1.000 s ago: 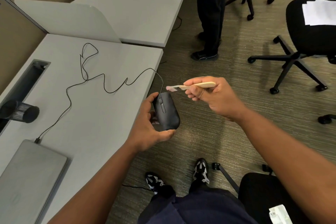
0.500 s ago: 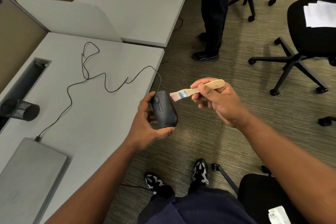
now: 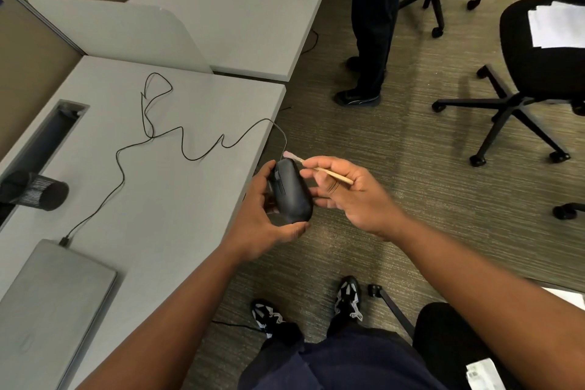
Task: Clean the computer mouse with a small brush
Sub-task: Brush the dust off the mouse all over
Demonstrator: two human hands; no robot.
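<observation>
You're cradling the mouse [image 3: 292, 191] in your left hand [image 3: 264, 222] just off the desk [image 3: 177, 199] edge, long axis pointing away from you. Your right hand [image 3: 354, 196] is pinching the brush [image 3: 311, 166], bristles resting at the far cord end.

Left hand [image 3: 269, 218] cradles mouse [image 3: 292, 191]; right hand [image 3: 354, 196] pinches brush [image 3: 319, 169].

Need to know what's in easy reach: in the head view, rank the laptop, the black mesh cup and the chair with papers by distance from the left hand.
From the left hand, which holds the mouse:
1. Laptop, on the desk's near left corner.
2. Black mesh cup, lying on its side at the desk's far left edge.
3. Chair with papers, across the floor to the upper right.
</observation>
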